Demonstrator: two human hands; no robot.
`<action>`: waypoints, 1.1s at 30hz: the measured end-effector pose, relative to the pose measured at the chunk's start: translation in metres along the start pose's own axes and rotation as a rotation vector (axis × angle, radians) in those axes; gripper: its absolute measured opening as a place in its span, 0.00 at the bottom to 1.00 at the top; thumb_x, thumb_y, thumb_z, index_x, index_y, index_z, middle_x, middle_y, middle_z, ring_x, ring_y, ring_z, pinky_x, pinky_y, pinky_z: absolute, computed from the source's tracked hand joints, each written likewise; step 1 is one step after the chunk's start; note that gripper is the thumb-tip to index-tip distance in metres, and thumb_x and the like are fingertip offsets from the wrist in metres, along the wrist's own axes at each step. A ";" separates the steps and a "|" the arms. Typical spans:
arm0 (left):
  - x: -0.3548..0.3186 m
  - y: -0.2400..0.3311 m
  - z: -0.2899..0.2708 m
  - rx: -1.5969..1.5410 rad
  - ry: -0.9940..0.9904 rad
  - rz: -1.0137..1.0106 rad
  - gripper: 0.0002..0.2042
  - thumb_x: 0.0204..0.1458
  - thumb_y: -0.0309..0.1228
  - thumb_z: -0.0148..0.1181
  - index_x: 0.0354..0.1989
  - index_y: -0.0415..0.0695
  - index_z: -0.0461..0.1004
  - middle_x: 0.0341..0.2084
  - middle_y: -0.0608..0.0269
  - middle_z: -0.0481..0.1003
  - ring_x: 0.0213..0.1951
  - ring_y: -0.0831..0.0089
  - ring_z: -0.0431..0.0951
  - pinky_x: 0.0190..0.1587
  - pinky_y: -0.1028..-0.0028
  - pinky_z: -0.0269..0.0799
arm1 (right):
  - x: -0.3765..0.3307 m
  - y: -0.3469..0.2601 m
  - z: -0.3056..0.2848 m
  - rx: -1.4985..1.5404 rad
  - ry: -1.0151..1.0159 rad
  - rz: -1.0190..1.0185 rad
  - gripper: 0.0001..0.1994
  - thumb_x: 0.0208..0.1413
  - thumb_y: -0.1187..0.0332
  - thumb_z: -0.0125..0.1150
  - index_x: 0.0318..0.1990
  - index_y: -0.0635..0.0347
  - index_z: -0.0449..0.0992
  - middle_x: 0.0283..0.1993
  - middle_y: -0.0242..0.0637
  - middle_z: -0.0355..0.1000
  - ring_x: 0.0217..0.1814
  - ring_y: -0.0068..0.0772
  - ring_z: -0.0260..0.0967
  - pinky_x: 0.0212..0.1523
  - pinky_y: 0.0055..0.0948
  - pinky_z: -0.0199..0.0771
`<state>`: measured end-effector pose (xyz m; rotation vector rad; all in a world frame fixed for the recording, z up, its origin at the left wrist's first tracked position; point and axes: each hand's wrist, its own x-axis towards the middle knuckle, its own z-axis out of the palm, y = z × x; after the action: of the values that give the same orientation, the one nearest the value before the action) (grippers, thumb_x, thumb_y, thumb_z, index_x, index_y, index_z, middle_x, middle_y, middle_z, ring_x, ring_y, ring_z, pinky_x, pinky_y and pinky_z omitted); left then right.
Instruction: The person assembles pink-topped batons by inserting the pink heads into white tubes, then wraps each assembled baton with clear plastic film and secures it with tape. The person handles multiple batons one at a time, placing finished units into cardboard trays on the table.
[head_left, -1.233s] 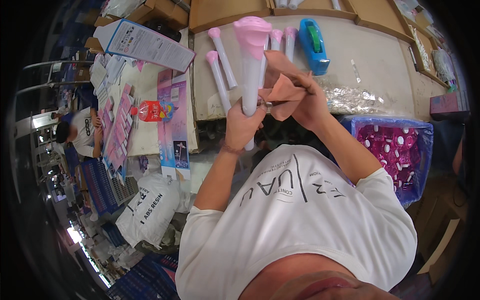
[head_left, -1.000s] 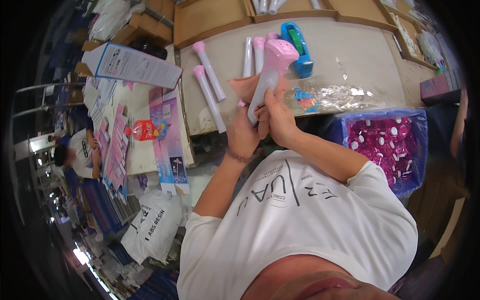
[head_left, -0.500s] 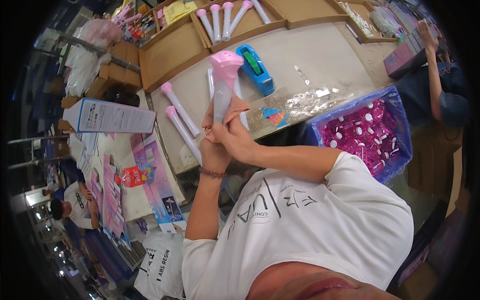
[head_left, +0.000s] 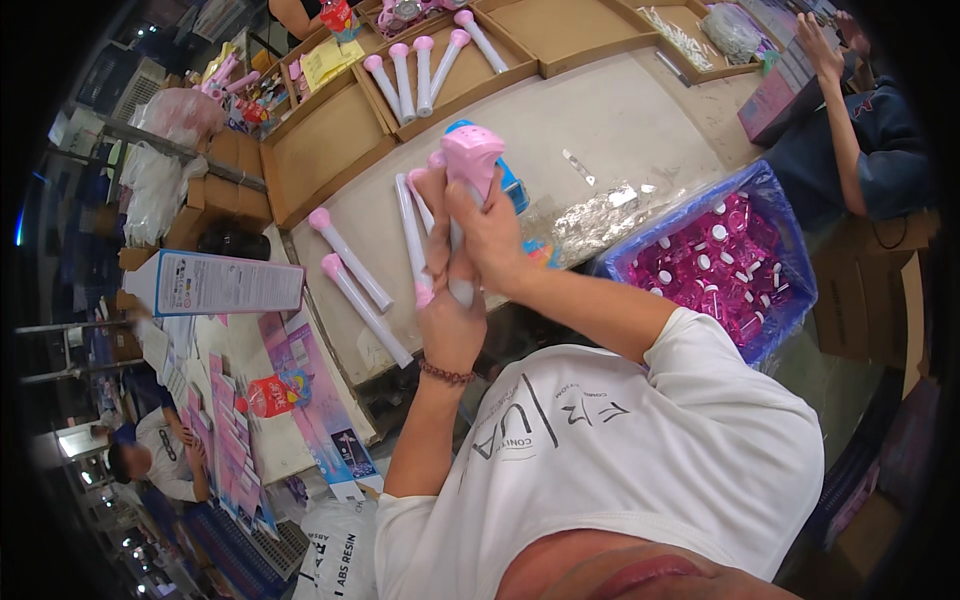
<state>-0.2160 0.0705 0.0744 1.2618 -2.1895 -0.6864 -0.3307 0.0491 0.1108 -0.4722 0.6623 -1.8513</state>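
Head view: a pink-headed white wand (head_left: 462, 200) is held upright above the table (head_left: 640, 120), the left hand (head_left: 447, 300) closed round its lower shaft, the right hand (head_left: 492, 235) clasped higher (apparently steadying it). Finished wands (head_left: 355, 280) lie left.

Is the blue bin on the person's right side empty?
No, the blue bin is filled with shiny magenta pieces that have small white centres, packed close together across its inside.
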 end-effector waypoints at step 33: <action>0.050 -0.038 -0.022 -0.346 -0.110 0.322 0.22 0.41 0.31 0.67 0.44 0.38 0.67 0.28 0.48 0.75 0.28 0.46 0.75 0.29 0.60 0.72 | -0.011 0.005 0.054 -0.483 0.140 -0.214 0.07 0.52 0.73 0.62 0.37 0.63 0.72 0.33 0.34 0.75 0.26 0.17 0.69 0.25 0.18 0.69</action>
<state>-0.2001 0.0065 0.0750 0.6939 -2.1714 -0.9650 -0.2910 0.0458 0.1494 -0.7538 1.2046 -1.9322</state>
